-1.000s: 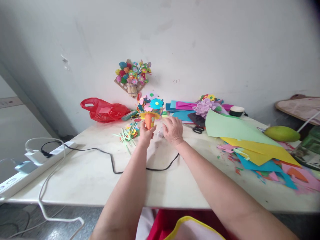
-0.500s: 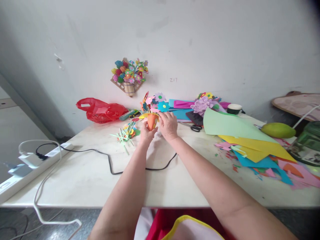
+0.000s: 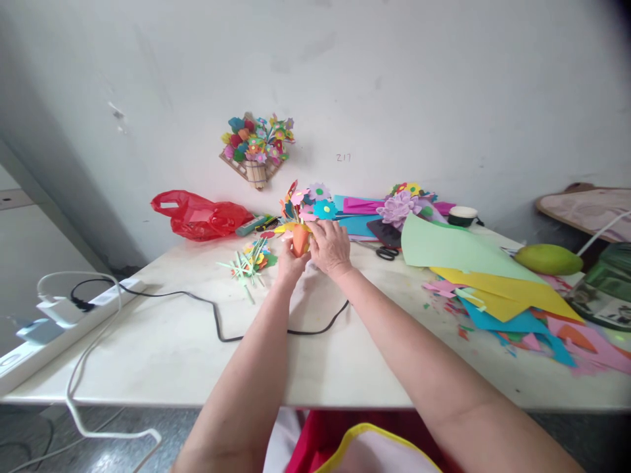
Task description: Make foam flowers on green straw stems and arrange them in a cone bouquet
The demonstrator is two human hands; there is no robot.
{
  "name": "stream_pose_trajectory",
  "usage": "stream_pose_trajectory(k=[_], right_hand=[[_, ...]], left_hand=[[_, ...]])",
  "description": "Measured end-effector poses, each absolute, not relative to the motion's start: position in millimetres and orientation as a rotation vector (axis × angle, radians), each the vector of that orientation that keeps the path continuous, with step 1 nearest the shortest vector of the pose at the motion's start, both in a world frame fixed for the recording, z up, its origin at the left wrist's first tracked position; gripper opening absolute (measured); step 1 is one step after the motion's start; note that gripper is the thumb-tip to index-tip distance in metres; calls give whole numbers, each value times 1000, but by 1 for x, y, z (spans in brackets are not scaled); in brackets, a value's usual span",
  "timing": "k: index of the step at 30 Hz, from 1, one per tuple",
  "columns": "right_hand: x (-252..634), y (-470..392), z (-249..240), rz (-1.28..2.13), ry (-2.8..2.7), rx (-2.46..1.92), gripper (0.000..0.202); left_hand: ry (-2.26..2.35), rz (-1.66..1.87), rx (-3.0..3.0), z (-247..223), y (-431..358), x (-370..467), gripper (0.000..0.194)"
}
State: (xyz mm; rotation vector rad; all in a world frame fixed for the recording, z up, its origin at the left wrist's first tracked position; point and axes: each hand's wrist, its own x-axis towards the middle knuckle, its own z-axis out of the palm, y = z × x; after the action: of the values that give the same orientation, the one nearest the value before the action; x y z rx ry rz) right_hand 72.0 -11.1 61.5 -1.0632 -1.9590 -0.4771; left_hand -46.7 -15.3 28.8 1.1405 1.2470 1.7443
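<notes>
An orange flowerpot (image 3: pixel 300 240) with paper flowers (image 3: pixel 318 200) rising from it stands between my hands, well back on the table. My left hand (image 3: pixel 292 261) is closed around its lower left side. At the upper right side, my right hand (image 3: pixel 331 246) has its fingers bent against the pot and its rim, hiding that part. Pink, lilac, blue and red blooms lean out above the pot, and a yellow piece juts out to the left. Left of the hands lies a pile of small flowers with pale green stems (image 3: pixel 242 266).
A red plastic bag (image 3: pixel 200 217) lies at the back left, a black cable (image 3: pixel 219 336) crosses the table, and a power strip (image 3: pixel 64 335) sits at the left edge. To the right are scissors (image 3: pixel 387 253), coloured sheets (image 3: pixel 458 249), scraps and a green mango (image 3: pixel 548 259).
The pot with its flowers has shifted slightly right and turned a little in my left hand. My right hand's fingers have moved down along the pot's side.
</notes>
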Motion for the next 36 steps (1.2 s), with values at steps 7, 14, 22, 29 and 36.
stream_pose_trajectory(k=[7,14,22,29,36], right_hand=[[75,-8,63,-514,-2019,-1082,41],[76,-10,64,-546,-2035,-1060,39],[73,-16,64,-525,-2056,-1067,45],[68,-20,65,-529,-2043,-991,40],[64,-26,67,-534,-2064,-967,40]], left_hand=[[1296,1727,1229,27,-15,-46,51],[1230,1676,1278,32,-20,-45,41],[1041,1673,1187,37,-23,-48,43],[980,1679,1113,41,-25,-45,51],[1006,1685,1051,42,-26,-47,50]])
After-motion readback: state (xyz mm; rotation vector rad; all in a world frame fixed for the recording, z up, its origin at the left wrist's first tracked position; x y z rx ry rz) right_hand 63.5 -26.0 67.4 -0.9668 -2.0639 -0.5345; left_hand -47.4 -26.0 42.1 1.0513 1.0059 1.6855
